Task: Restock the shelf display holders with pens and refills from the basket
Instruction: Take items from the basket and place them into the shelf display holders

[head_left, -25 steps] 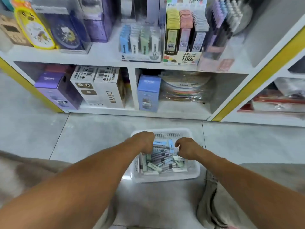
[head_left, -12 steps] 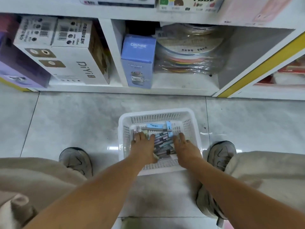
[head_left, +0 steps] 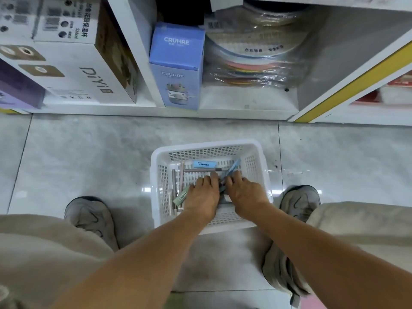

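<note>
A white perforated basket [head_left: 156, 175] stands on the floor tiles between my feet. Both hands are inside it, side by side. My left hand [head_left: 201, 196] and my right hand [head_left: 245, 194] curl their fingers down around a bundle of dark pens [head_left: 223, 185] squeezed between them. Loose in the basket lie a light blue refill pack [head_left: 204, 164], a blue pen [head_left: 234, 167], a green pack [head_left: 181, 196] and pinkish pens [head_left: 174, 185] along the left wall. The shelf display holders are out of view.
The lowest shelf [head_left: 245, 103] runs across the top, holding a white DIY box [head_left: 89, 70], a blue CRUHRE box [head_left: 177, 63] and wrapped coloured discs [head_left: 252, 63]. A yellow-edged unit [head_left: 347, 83] stands at the right. My shoes [head_left: 89, 217] flank the basket.
The view has tilted down, away from the upper shelves. My hands have drawn closer together inside the basket, closing on the heap of pens from both sides.
</note>
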Demonstrator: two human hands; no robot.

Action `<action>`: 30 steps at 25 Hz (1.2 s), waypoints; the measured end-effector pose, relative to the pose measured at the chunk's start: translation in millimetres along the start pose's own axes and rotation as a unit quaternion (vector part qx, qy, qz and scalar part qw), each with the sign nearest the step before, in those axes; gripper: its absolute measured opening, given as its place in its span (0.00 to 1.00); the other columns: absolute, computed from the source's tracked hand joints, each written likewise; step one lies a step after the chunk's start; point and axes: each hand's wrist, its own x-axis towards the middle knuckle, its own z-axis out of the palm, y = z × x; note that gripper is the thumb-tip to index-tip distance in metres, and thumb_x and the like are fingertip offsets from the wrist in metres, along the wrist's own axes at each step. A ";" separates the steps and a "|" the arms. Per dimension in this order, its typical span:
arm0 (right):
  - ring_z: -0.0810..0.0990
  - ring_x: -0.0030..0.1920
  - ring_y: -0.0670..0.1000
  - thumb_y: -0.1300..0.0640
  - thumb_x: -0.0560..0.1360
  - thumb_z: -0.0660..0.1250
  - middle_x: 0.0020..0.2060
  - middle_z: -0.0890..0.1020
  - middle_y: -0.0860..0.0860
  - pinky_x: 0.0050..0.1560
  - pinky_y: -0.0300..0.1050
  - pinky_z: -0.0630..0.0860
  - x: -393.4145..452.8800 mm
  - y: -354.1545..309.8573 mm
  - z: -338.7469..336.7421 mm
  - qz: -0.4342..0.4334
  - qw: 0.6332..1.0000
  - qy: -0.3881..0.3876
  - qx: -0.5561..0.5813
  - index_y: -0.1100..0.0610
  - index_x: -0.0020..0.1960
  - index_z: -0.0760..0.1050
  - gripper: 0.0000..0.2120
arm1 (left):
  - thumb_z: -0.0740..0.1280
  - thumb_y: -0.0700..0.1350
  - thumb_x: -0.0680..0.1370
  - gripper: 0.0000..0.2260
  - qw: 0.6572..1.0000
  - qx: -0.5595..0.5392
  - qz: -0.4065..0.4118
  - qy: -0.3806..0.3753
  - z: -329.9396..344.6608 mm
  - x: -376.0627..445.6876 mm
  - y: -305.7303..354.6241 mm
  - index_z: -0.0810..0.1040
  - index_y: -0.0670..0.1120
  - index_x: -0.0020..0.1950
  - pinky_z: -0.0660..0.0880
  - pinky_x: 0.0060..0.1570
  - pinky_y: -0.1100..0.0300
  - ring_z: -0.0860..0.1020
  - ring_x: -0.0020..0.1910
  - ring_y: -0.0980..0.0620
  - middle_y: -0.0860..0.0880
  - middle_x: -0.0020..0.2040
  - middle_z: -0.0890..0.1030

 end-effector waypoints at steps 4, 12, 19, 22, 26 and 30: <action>0.77 0.62 0.56 0.66 0.72 0.70 0.72 0.60 0.57 0.57 0.49 0.81 1.1 2.2 5.3 0.002 0.991 0.018 0.133 0.56 0.77 0.49 0.42 | 0.73 0.43 0.73 0.26 0.997 -0.020 -0.067 -0.014 -1.5 8.6 7.0 0.65 0.41 0.66 0.75 0.59 0.48 0.74 0.59 0.42 0.40 0.60 0.74; 0.78 0.58 0.56 0.66 0.73 0.69 0.72 0.64 0.52 0.56 0.47 0.80 -5.3 7.7 5.9 0.018 0.968 0.061 0.244 0.54 0.77 0.58 0.36 | 0.73 0.45 0.73 0.13 0.993 -0.078 -0.075 -0.044 -1.4 7.2 -7.9 0.76 0.46 0.56 0.76 0.48 0.54 0.75 0.51 0.47 0.48 0.48 0.74; 0.78 0.61 0.59 0.65 0.74 0.68 0.71 0.66 0.53 0.57 0.52 0.80 -23.0 12.7 -31.7 0.093 0.959 0.030 0.265 0.56 0.76 0.59 0.34 | 0.73 0.39 0.72 0.07 0.904 -0.374 -0.097 -0.181 -55.9 -2.0 -30.9 0.78 0.46 0.47 0.80 0.32 0.60 0.84 0.34 0.53 0.46 0.41 0.83; 0.80 0.55 0.55 0.62 0.75 0.67 0.61 0.77 0.53 0.55 0.50 0.80 -36.7 17.5 -65.8 0.101 0.947 0.036 0.303 0.57 0.65 0.74 0.18 | 0.76 0.37 0.69 0.12 0.839 -0.503 -0.059 -0.202 -93.5 -20.7 -29.6 0.82 0.41 0.52 0.83 0.43 0.52 0.86 0.41 0.46 0.43 0.43 0.86; 0.85 0.42 0.54 0.66 0.74 0.67 0.43 0.85 0.60 0.48 0.52 0.82 -71.1 28.0 -139.2 0.053 0.760 -0.017 0.647 0.61 0.47 0.83 0.06 | 0.76 0.36 0.71 0.14 0.762 -0.618 -0.021 -0.194 -148.1 -44.2 -10.3 0.82 0.37 0.56 0.81 0.49 0.47 0.85 0.46 0.40 0.36 0.49 0.85; 0.84 0.44 0.56 0.70 0.74 0.68 0.46 0.84 0.64 0.42 0.44 0.81 -115.5 45.7 -207.1 -0.017 0.654 -0.023 0.756 0.63 0.47 0.84 0.07 | 0.74 0.36 0.74 0.09 0.731 -0.665 0.029 -0.150 -210.0 -72.1 12.0 0.83 0.39 0.54 0.82 0.46 0.50 0.84 0.44 0.43 0.37 0.47 0.85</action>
